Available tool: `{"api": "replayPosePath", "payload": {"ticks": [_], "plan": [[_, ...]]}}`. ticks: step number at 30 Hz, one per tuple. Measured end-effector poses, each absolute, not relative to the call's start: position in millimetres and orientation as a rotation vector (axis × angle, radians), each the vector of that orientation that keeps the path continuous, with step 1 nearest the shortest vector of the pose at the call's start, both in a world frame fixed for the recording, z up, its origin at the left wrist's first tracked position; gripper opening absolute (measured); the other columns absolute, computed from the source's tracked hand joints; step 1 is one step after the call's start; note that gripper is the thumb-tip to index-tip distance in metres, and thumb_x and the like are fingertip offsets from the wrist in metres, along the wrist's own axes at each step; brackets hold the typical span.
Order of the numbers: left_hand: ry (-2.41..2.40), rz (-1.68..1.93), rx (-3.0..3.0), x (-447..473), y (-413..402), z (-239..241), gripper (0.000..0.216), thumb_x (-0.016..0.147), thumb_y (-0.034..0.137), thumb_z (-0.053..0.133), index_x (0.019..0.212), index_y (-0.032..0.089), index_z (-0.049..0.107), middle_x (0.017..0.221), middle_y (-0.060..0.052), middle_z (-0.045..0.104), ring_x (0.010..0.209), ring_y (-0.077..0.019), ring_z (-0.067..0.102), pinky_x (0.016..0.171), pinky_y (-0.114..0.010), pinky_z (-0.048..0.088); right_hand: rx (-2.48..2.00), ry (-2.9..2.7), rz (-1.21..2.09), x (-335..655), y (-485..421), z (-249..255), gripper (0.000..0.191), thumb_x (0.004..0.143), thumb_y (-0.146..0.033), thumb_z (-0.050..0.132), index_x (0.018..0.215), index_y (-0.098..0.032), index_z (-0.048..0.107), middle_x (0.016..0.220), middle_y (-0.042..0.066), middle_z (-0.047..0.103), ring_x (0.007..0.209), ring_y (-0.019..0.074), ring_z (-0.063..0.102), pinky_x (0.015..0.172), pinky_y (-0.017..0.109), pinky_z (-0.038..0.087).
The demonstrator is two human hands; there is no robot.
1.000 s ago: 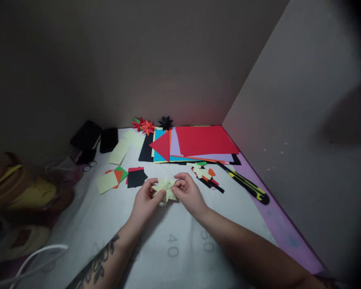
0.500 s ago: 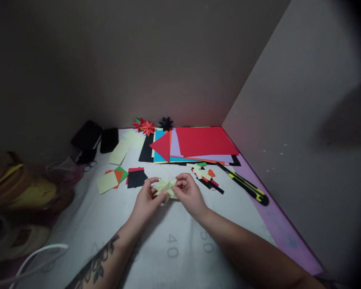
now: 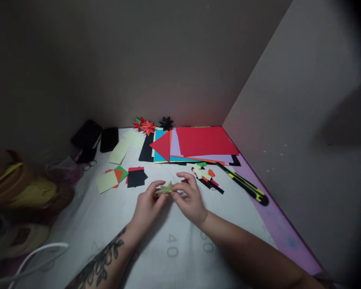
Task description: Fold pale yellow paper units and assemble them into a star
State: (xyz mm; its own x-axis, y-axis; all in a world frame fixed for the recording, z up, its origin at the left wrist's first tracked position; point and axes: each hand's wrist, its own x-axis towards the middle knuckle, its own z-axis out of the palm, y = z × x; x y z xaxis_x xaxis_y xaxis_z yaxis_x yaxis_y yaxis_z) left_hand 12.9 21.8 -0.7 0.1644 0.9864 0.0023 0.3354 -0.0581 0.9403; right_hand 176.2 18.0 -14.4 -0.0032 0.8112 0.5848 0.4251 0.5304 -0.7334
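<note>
A small pale yellow-green folded paper star (image 3: 166, 188) is held between my two hands above the white sheet (image 3: 180, 228). My left hand (image 3: 149, 200) grips its left side between thumb and fingers. On the other side, my right hand (image 3: 190, 197) pinches a point of the star with thumb and index finger, the other fingers raised. Parts of the star are hidden behind my fingers. Left of my hands lie black paper squares (image 3: 136, 177) over red ones, and a pale yellow square (image 3: 107, 181) overlapping orange and green pieces.
Finished paper stars, orange-red (image 3: 148, 127) and black (image 3: 166, 123), stand by the wall. Coloured sheets (image 3: 209, 141) are stacked at the back. Paper scraps (image 3: 203, 173) and a yellow-black utility knife (image 3: 246, 185) lie at right. Scissors (image 3: 90, 165) and a dark phone-like object (image 3: 109, 139) are at left.
The star has been tilted in my hands and now shows edge-on, with points upward. My right hand's fingers have spread and shifted their hold; my left hand has turned slightly.
</note>
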Motion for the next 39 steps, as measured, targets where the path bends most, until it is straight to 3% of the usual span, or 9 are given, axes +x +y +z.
{"api": "replayPosePath", "payload": {"ticks": [26, 39], "plan": [[1.371, 0.913, 1.605, 12.6, 22.3, 1.0, 0.031, 0.082, 0.023, 0.056, 0.112, 0.02, 0.058, 0.085, -0.002, 0.072, 0.075, -0.0169, 0.069, 0.069, -0.026, 0.051, -1.068, -1.723, 0.409, 174.9, 21.1, -13.2, 0.014, 0.079, -0.013, 0.061, 0.078, -0.025, 0.068, 0.113, 0.006, 0.057, 0.11, 0.025, 0.051, 0.085, 0.041, 0.047], [1.404, 0.787, 1.924, 4.9, 22.5, -5.5, 0.029, 0.087, 0.022, 0.05, 0.115, 0.023, 0.055, 0.097, -0.004, 0.074, 0.086, -0.0188, 0.071, 0.074, -0.027, 0.051, -1.124, -1.746, 0.538, 175.3, 23.8, -14.1, 0.014, 0.085, -0.015, 0.055, 0.078, -0.022, 0.064, 0.114, 0.008, 0.058, 0.113, 0.0243, 0.05, 0.097, 0.044, 0.042]]}}
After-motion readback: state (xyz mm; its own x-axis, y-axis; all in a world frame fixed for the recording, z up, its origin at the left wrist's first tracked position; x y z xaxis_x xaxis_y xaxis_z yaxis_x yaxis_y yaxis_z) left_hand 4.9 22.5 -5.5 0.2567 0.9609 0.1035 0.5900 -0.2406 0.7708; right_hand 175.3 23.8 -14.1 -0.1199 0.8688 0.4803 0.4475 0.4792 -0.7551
